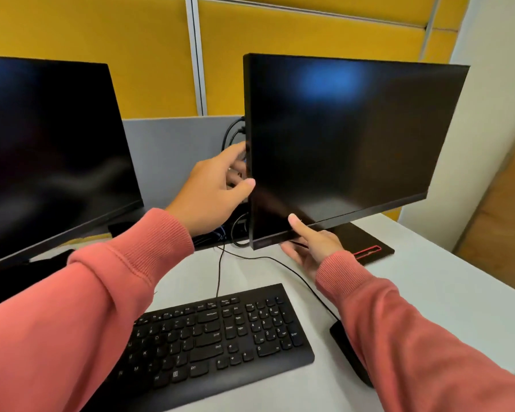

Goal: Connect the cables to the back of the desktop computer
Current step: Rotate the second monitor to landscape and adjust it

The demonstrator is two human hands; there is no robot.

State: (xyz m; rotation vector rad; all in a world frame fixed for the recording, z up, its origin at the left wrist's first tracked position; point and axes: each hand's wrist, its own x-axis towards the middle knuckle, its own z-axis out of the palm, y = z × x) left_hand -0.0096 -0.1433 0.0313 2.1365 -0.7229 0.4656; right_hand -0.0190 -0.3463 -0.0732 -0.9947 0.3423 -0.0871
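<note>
The black desktop computer [348, 138], a dark screen on a stand with a red-trimmed base [369, 248], is turned at an angle on the white desk. My left hand [211, 191] grips its left edge, thumb on the front and fingers behind it, where a bit of blue shows. My right hand [312, 248] holds the bottom edge near the left corner, thumb on the bezel and fingers underneath. Black cables [232, 132] loop behind the left edge; their plugs and the rear ports are hidden.
A black keyboard [217, 343] lies in front, its cable [219, 272] running back under the screen. A black mouse [348, 349] sits half under my right sleeve, with its cable [295, 272]. A second dark monitor [48, 150] stands at the left. Grey and yellow partitions rise behind.
</note>
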